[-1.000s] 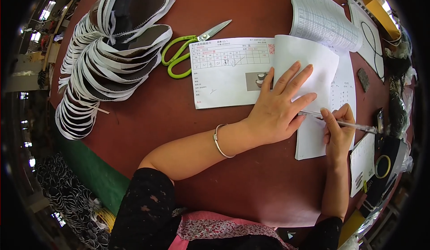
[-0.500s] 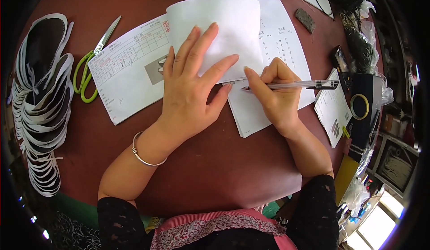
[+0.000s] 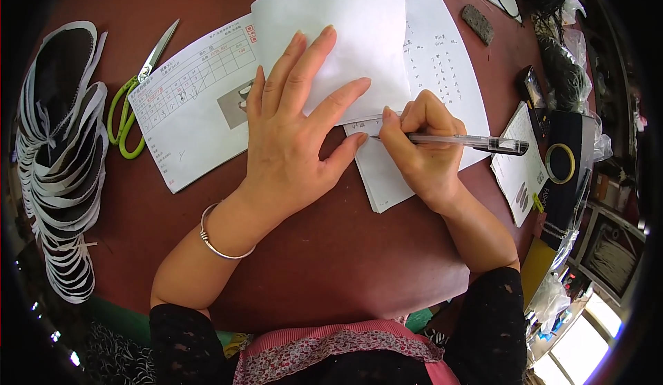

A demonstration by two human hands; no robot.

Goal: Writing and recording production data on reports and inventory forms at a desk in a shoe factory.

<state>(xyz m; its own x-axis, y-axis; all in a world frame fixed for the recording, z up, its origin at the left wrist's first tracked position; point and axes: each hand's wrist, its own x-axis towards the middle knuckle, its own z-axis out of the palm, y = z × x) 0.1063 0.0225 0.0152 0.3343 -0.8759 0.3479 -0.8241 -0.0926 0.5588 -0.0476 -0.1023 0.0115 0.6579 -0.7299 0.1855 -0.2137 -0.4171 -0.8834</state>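
Note:
With fingers spread, my left hand lies flat, pressing down a folded-over blank white sheet. Its thumb rests by the top edge of a small stack of white paper. My right hand pinches a clear pen with a black cap end, its tip close to the paper just beside my left thumb. Under my left hand's outer side lies a printed form with a table and a small shoe picture. A larger sheet with handwritten columns extends beneath the folded sheet.
Scissors with green handles lie left of the form. Stacked black shoe pieces with white edging fill the far left. At the right are a grey block, another printed sheet, a tape roll and plastic bags.
The view has shifted slightly. The pen now lies a bit flatter, its tip nearer my left thumb. My left hand stays spread on the paper.

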